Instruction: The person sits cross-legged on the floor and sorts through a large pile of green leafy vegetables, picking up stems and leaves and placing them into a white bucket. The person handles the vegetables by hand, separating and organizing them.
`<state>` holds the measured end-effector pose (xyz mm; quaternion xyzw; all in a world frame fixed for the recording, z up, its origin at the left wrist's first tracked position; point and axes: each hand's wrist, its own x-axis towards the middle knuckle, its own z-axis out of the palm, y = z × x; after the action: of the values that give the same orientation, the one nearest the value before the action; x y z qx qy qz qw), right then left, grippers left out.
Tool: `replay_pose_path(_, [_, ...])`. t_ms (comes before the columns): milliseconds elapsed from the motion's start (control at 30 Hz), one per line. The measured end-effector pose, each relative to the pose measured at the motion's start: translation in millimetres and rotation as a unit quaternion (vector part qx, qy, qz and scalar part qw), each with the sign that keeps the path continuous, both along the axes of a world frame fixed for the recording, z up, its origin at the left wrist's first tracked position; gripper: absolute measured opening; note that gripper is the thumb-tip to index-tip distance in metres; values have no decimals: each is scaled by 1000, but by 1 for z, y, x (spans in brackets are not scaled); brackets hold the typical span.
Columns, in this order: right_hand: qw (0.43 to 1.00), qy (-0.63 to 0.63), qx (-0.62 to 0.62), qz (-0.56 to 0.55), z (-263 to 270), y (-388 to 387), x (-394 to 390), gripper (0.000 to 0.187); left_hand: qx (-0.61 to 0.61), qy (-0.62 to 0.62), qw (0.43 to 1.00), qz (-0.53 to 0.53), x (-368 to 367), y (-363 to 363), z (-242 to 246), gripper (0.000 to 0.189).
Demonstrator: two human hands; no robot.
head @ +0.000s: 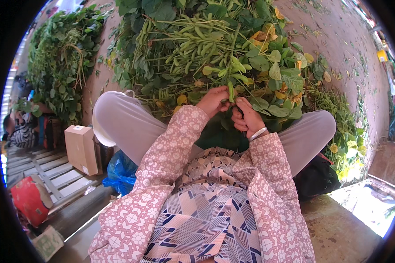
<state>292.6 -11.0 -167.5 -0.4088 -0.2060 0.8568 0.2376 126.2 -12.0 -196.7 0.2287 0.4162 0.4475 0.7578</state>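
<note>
A soybean stalk (234, 46) with green pods and its leaves stripped off stands out from my hands towards the heap. My left hand (217, 100) grips its near end beside a green pod (230, 91). Close against it, my right hand (248, 116), with a silver bangle (257, 133) at the wrist, is closed around a small dark tool, mostly hidden in the fingers; its kind cannot be told. Just beyond both hands lies a bundle of pod-bearing soybean stalks (197, 42) on a large heap of leafy plants (154, 72).
Another heap of soybean plants (64, 62) lies at the far left. Near a seated person (21, 131) are a cardboard box (80, 149), a blue plastic bag (120, 172) and a red bag (31, 200). A black bag (316, 179) sits by my right knee.
</note>
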Motion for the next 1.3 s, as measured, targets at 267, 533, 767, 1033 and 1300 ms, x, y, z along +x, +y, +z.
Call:
replay_pose_path(267, [988,-143,50,-36,-3,-14,-11,25,-36,72,994,71,5,-2,3,29])
replay_pose_path(533, [982,-176,34,-63,-38,-6,-10,33,-64,19,996,66,0,-1,12,24])
replay_pose_path(767, [986,-154,-2,-71,-48,-7,-13,23,-65,-37,997,26,-4,0,9,15])
replay_pose_path(1033, [988,-111,42,-103,-42,-8,-17,18,-38,-80,996,-8,-12,2,5,33])
replay_pose_path(1300, [949,-192,216,-129,-25,1,-13,19,-49,2,999,-21,-9,-2,4,21])
